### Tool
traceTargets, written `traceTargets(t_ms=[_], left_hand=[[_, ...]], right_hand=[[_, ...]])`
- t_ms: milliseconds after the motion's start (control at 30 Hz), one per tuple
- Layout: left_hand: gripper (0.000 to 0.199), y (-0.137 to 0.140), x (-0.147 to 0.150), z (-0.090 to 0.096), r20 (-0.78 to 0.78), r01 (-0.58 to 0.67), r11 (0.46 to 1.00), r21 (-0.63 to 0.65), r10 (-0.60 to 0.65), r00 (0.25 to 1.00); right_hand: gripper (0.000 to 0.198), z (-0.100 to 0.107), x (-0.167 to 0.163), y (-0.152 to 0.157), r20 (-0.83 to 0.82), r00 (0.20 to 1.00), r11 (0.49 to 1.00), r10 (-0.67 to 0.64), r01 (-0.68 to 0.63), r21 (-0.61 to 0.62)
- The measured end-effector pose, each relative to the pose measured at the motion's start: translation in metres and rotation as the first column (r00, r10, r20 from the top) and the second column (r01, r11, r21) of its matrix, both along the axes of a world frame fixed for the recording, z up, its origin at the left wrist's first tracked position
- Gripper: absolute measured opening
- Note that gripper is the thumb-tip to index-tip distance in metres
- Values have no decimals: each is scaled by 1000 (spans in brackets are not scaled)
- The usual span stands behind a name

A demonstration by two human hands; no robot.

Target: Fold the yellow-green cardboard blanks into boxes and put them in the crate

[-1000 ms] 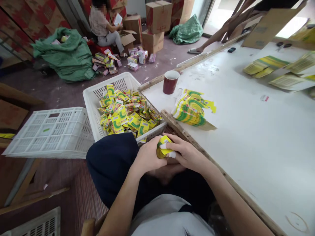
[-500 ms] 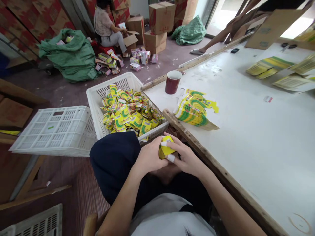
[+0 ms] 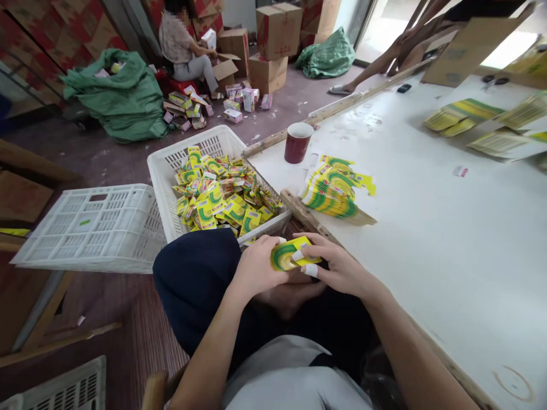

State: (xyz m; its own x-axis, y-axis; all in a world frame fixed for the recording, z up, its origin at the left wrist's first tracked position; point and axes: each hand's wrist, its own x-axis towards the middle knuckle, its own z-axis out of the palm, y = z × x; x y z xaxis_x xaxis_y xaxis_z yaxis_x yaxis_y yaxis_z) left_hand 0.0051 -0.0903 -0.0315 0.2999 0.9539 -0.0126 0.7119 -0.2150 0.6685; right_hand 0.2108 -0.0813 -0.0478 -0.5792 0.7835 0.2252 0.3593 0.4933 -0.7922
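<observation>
Above my lap, a small yellow and green carton (image 3: 282, 256) is held between both hands. My left hand (image 3: 258, 264) is closed around its left end. The fingers of my right hand (image 3: 337, 263), some wrapped in white tape, grip the right end by its flap. Just beyond my knee, a white plastic crate (image 3: 173, 219) holds many similar small cartons (image 3: 235, 209). On the white table to the right lies a fanned stack of flat yellow and green cartons (image 3: 331, 191).
A dark red cup (image 3: 298, 143) stands near the table's (image 3: 427, 239) wooden edge. An upturned white crate (image 3: 92, 225) lies left. Further back are a green sack (image 3: 115, 99), a seated person (image 3: 183, 48), and cardboard boxes (image 3: 277, 34). Another person's leg (image 3: 371, 68) shows beyond the table.
My right hand has moved right, away from my left. More of the carton's printed green and yellow face now shows between them.
</observation>
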Motion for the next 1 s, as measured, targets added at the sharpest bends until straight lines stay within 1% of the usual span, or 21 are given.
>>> traceTargets(t_ms=[133, 200, 300, 367, 467, 567, 633, 800, 1000], left_hand=[[48, 3, 5, 2, -44, -12, 998, 58, 14, 999], [49, 4, 6, 3, -58, -22, 997, 70, 26, 998], [50, 4, 4, 4, -37, -36, 997, 72, 38, 999], [49, 5, 2, 4, -28, -46, 996, 73, 48, 998], [48, 5, 0, 4, -23, -42, 998, 48, 43, 999], [48, 4, 0, 5, 3, -32, 999, 1, 32, 999], [47, 3, 0, 5, 21, -29, 999, -17, 29, 999], [43, 0, 1, 7, 34, -19, 1000, -18, 19, 999], [44, -3, 2, 7, 26, -5, 1000, -11, 6, 1000]], right_hand=[[26, -4, -6, -1, -65, 989, 990, -136, 138, 25], [26, -8, -12, -3, -81, 983, 985, -163, 166, 36], [27, -11, -16, -4, -103, 982, 985, -160, 167, 53], [25, -11, -14, -3, -102, 983, 984, -154, 162, 71], [14, -10, -8, -1, -37, 992, 989, -119, 122, 84], [14, -8, -2, 0, 35, 997, 996, -64, 62, 68], [14, -8, 1, -1, 53, 998, 998, -43, 41, 52], [14, -9, 0, -4, 30, 998, 998, -61, 60, 36], [15, -6, 5, -5, 5, 1000, 1000, -28, 28, 5]])
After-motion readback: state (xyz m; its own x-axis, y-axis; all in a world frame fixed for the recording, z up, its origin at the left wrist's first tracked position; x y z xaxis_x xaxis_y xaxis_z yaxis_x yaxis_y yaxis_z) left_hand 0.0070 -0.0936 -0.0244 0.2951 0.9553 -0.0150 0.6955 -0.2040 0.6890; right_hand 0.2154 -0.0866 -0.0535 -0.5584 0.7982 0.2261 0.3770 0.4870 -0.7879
